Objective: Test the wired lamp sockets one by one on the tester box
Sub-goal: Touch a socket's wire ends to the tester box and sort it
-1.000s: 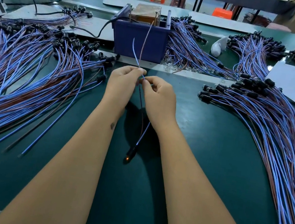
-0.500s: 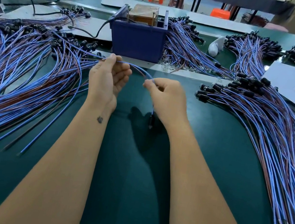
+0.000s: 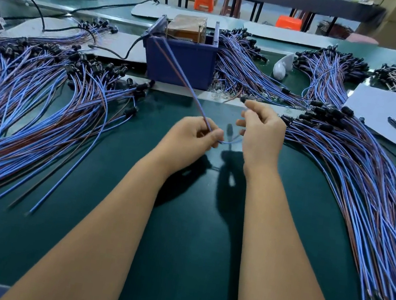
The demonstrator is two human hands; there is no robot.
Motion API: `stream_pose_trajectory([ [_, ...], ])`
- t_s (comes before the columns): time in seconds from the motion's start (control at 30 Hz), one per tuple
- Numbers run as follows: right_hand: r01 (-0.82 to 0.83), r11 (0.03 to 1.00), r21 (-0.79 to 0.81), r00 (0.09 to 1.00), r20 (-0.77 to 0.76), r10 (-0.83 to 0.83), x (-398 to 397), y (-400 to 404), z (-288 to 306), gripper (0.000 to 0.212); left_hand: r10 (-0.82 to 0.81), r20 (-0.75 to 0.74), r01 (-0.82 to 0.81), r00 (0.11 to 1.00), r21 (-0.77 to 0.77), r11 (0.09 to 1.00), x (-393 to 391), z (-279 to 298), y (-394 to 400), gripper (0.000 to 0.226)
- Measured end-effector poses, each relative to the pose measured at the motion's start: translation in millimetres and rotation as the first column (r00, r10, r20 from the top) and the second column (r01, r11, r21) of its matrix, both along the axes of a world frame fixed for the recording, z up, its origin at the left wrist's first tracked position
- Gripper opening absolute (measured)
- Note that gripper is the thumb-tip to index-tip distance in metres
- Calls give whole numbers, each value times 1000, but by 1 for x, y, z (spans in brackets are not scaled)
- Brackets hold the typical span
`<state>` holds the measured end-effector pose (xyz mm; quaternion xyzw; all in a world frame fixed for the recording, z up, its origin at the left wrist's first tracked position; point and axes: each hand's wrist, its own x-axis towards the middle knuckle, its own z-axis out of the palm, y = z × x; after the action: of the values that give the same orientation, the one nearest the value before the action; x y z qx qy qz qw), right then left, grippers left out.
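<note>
Since half a second ago: wire pair (image 3: 185,79) swung from a flat arc toward the left pile up into a taut diagonal, free ends now reaching the tester box (image 3: 180,60) at upper centre. Socket end lifted too — formerly hanging below the right hand, now raised at its fingertips. Looks like a fresh lead going onto the contacts, so one more test about to begin rather than end.

Left hand (image 3: 191,135) curled, thumb and forefinger pinching the blue-and-brown pair at centre frame. Right hand (image 3: 260,131) curled as well, gripping the same lead just right of it, small black lamp socket (image 3: 243,100) poking out at the top.

Large bundle of wired sockets (image 3: 28,106) fanned at left, another (image 3: 367,194) at right — which one tested, not evident.

Hard to make out: where the wire tips meet the box, hidden behind its rim; any glow from the socket; lead between the hands blurred.
</note>
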<state>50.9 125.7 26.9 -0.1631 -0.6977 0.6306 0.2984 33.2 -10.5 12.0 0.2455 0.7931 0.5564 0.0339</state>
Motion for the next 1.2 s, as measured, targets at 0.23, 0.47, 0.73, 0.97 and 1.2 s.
stream_pose_trajectory([
  [0.23, -47, 959, 280, 980, 199, -10, 11, 55, -4, 34, -322, -75, 305, 944, -184, 935, 19, -1, 16, 28],
  [0.47, -120, 776, 619, 879, 430, -207, 31, 111, 31, 40, -257, -94, 239, 962, -169, 956, 16, -6, 20, 37],
  [0.73, -71, 614, 786, 750, 447, -487, 14, 63, 30, 36, 139, -181, -153, 974, -68, 986, 5, -2, 14, 40],
  [0.97, -383, 741, 552, 881, 461, 112, -16, -59, -3, 27, 572, -362, -673, 736, -308, 672, -20, -3, -46, 40],
  [1.2, -399, 698, 595, 886, 446, 126, -21, -69, -24, 25, 617, -270, -626, 740, -614, 482, -22, -2, -54, 48],
])
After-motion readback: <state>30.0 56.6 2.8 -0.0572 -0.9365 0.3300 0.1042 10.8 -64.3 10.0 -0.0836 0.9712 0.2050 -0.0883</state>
